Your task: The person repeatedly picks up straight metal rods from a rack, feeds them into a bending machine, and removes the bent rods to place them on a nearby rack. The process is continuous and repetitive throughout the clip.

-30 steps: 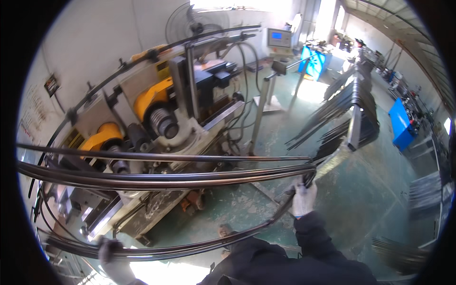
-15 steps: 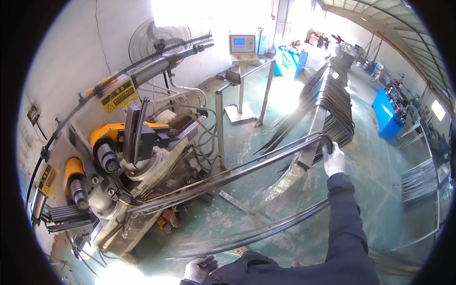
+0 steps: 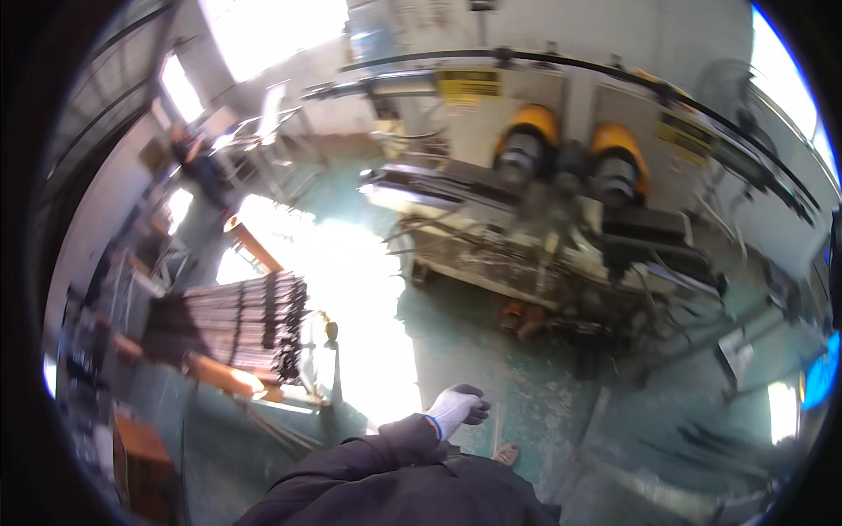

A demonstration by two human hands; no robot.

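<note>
My left hand (image 3: 458, 409), in a white knitted glove with dark fingertips, hangs in front of my body above the green floor. Its fingers are loosely bent and a little apart, with nothing in them, and it touches nothing. My right hand is out of the picture. Ahead stands a bending machine (image 3: 491, 267) with two yellow-and-steel cylinders, one (image 3: 526, 145) to the left and one (image 3: 619, 167) to the right. On the left lies a stack of long metal bars (image 3: 237, 320), their cut ends toward me.
Orange posts (image 3: 226, 375) flank the bar stack. A wooden-coloured box (image 3: 145, 465) stands at the lower left. Another person (image 3: 200, 167) is at the far left. Dark blurred bars (image 3: 719, 451) spread at the lower right, near a blue cabinet (image 3: 822, 373).
The view has swung left, so the machine now lies ahead and the bar stack shows. My right hand, earlier holding the bent ends of metal bars, has left view.
</note>
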